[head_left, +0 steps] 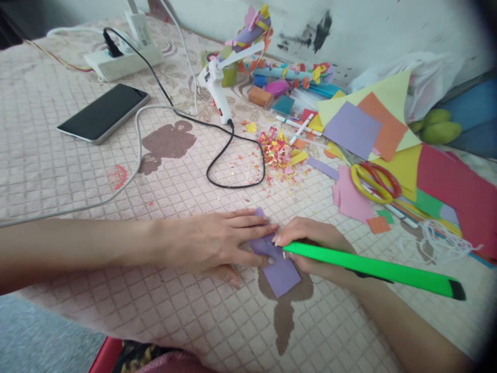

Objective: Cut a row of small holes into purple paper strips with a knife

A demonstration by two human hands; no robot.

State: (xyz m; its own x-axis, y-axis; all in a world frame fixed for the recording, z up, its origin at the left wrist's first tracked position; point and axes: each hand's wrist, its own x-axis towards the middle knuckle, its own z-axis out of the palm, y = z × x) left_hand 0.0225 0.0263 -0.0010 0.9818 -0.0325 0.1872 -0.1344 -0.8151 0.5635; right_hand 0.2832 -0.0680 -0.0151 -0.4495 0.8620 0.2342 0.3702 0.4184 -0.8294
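Observation:
My left hand [225,241] lies flat with fingers spread, pressing a folded-looking strip of purple paper [282,277] against the tablecloth. In my right hand [318,241] is a green utility knife [373,267] with a black end cap, gripped near its front end. That front end meets the paper just beside my left fingertips. My fingers hide the blade and the middle of the strip in part.
A white glue gun [218,96] with a looped black cord [236,186] stands beyond my hands. Paper scraps [279,150], scissors [375,181] and coloured sheets [454,191] lie to the right. A phone [104,111] and a power strip [124,62] are at the left.

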